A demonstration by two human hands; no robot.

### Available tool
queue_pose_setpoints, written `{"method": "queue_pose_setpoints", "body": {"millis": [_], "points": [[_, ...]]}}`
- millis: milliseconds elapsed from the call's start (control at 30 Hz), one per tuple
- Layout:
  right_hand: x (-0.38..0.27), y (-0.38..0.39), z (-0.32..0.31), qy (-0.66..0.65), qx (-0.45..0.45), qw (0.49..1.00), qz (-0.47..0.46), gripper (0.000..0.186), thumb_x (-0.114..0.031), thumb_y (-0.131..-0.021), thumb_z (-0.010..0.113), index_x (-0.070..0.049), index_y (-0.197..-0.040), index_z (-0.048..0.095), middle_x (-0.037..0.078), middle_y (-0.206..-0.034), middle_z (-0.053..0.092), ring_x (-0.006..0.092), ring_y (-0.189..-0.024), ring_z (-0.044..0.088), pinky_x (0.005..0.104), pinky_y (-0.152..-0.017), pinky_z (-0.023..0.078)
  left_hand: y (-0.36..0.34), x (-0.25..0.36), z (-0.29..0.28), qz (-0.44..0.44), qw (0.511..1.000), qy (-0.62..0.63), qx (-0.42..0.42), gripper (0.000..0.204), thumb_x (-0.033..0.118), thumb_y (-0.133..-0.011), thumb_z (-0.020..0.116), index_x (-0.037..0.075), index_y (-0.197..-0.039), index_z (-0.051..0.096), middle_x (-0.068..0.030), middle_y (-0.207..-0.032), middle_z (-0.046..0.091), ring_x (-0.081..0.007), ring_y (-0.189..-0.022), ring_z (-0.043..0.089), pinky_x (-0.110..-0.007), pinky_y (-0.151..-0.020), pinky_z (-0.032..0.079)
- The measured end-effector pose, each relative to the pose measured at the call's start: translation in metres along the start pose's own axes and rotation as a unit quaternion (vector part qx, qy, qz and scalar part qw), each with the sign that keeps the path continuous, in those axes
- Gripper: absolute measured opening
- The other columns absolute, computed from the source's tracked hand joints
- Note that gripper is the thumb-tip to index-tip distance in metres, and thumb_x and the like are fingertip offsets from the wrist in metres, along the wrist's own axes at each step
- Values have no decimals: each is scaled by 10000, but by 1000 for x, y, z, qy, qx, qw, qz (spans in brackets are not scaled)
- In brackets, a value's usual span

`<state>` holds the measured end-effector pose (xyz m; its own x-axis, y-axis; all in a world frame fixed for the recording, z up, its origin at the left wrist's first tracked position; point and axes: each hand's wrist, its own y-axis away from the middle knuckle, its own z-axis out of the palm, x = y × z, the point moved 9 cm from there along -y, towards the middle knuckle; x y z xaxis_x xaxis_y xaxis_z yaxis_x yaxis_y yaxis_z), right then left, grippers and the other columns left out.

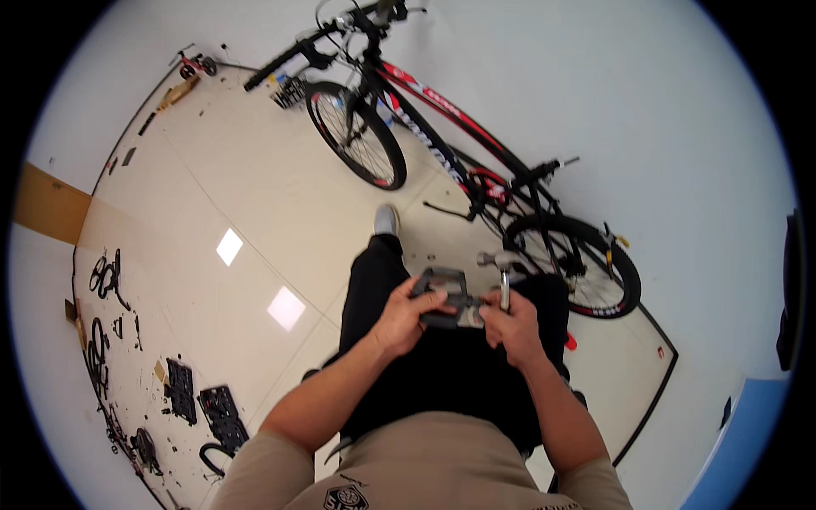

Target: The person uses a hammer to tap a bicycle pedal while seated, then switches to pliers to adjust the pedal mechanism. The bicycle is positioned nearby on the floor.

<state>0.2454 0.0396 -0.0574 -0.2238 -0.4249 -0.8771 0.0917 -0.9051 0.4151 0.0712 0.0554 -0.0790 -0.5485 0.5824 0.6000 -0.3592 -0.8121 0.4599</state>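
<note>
A dark grey, open-framed bicycle pedal [445, 279] is held above my lap. My left hand [403, 320] grips its left side, with the thumb across it. In my right hand [515, 330] a hammer [502, 262] stands upright, its metal head above my fingers. The right fingertips also meet the pedal's right edge, where a paler part shows; what exactly they pinch there is hidden. Beyond my hands a black and red bicycle [463, 127] leans along the wall, its bare-looking crank arm [449, 211] pointing toward the left.
My shoe [387, 219] rests on the tiled floor near the front wheel [355, 136]. Open black tool cases [223, 416] lie at the lower left, with several loose bicycle parts [106, 276] farther left. A small red bike [197, 65] stands at the far corner. The white wall rises behind the bicycle.
</note>
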Motion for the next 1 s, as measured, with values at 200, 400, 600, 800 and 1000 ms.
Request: {"method": "queue_pose_setpoints", "body": {"millis": [200,400,600,800,1000], "points": [[5,5,4,-27,10,997,72,195,-198,-966,648,-32,-893,577,-13,-591,462,67,-449,413,247,-417,345,-2,5,4,7,1000,-5,-14,194,69,-954,650,80,-1146,629,-76,-1017,703,-200,-889,713,-361,-811,592],[-6,1,6,9,-8,1000,-28,183,-187,-973,640,-7,-959,612,-15,-597,469,65,-446,409,246,-408,342,-1,5,6,11,1000,-18,-21,201,77,-955,652,76,-1155,633,-75,-1027,705,-206,-876,719,-364,-801,595],[-7,4,7,-54,2,998,18,219,-197,-972,646,21,-981,622,-19,-581,479,63,-443,429,242,-405,353,-2,4,1,15,1000,-11,-11,209,91,-956,656,81,-1163,630,-76,-1039,706,-199,-875,718,-358,-798,596],[7,2,5,-22,-10,998,54,209,-181,-974,636,22,-928,615,-23,-565,471,66,-417,409,246,-395,344,1,6,8,5,1000,-30,-3,216,129,-967,658,89,-1177,627,-74,-1032,711,-189,-876,718,-339,-786,590],[-4,1,3,1,2,1000,-22,122,-75,-932,660,32,-965,613,-19,-581,475,61,-439,430,240,-402,355,-2,-4,-2,-20,999,-30,17,263,216,-978,663,76,-1196,615,-83,-969,707,-180,-861,700,-334,-764,581]]}}
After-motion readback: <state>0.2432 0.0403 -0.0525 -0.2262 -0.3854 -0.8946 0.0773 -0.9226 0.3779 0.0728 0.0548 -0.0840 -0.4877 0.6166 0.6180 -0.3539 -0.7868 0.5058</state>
